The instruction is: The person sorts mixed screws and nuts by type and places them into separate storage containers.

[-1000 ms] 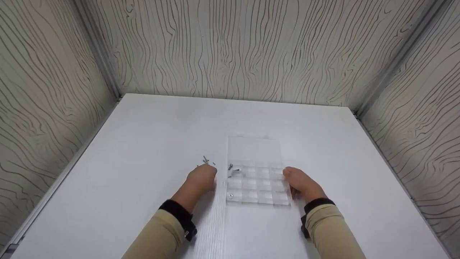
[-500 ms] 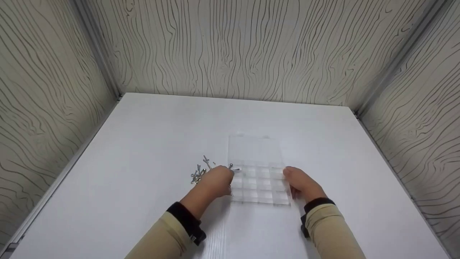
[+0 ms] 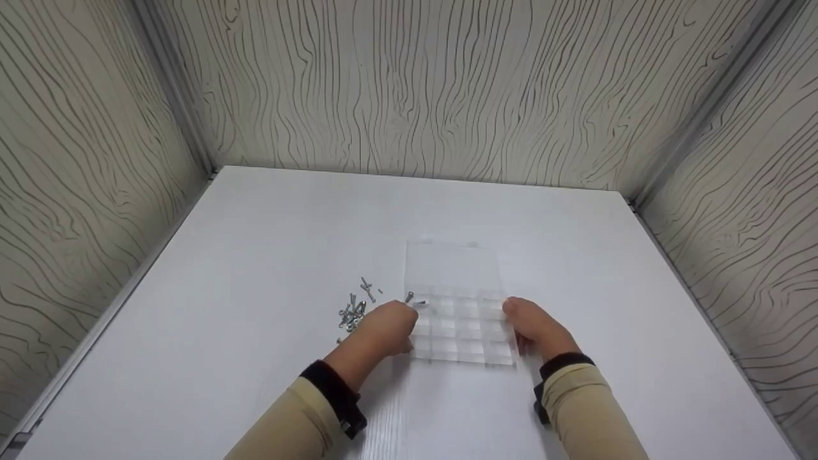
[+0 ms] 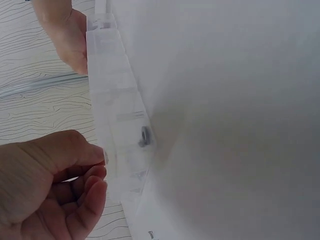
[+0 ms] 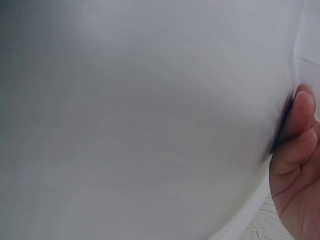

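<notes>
A clear plastic compartment box (image 3: pixel 471 327) lies on the white table with its lid (image 3: pixel 452 265) folded back. My left hand (image 3: pixel 383 329) is at the box's left edge, over the front left compartments. In the left wrist view, its thumb and forefinger pinch a small piece (image 4: pixel 106 158), mostly hidden by the fingertips. Below them, a nut (image 4: pixel 145 134) shows through the clear wall. My right hand (image 3: pixel 540 326) holds the box's right side, thumb at the rim. Two screws (image 3: pixel 409 297) stick up at the back left compartment.
Left of the box, a loose pile of screws and nuts (image 3: pixel 351 313) lies beside my left wrist, with several more screws (image 3: pixel 367 287) behind it. Wood-patterned panels (image 3: pixel 409 89) enclose the table (image 3: pixel 287 223) at the back and sides.
My left hand has moved right from the pile to the box's left edge, uncovering the screws and nuts. The right hand and the box have stayed in place.
</notes>
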A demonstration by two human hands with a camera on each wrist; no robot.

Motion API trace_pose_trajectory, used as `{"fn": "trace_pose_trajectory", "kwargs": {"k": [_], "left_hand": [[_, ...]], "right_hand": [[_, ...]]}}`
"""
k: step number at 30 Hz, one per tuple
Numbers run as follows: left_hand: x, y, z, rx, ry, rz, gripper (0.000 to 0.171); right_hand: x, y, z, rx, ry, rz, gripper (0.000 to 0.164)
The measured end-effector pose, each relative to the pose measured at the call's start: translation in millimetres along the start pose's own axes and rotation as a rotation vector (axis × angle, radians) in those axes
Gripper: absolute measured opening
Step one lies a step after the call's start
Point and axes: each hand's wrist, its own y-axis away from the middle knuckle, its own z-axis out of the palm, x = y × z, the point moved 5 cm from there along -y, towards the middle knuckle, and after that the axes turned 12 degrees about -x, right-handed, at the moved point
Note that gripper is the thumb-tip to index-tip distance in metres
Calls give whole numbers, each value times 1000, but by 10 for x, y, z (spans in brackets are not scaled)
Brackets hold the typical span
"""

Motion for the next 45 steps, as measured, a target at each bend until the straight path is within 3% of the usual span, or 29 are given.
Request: {"fn": "trace_pose_trajectory", "kwargs": {"k": [6,13,15,22,30,45], "left_hand": [[-151,46,-71,5,40,-2,17],[-390,142,-44,-128,21,-195,15],[-443,164,-11,-149,-16,-220,16],[-546,181,82,-126,-91,-190,14],[-582,137,137,-130,-49,-214,16],[-561,109,118,-85,-34,-180,7]], "right_hand": [[-13,2,6,-3,-14,8,33],[6,-17,4,3,-43,23,35],[16,-19,3,10,-51,23,34],[22,-28,8,31,-26,-7,32],[-9,-12,4,17,-22,-27,32],[9,-9,-10,17,-27,0,32]]}}
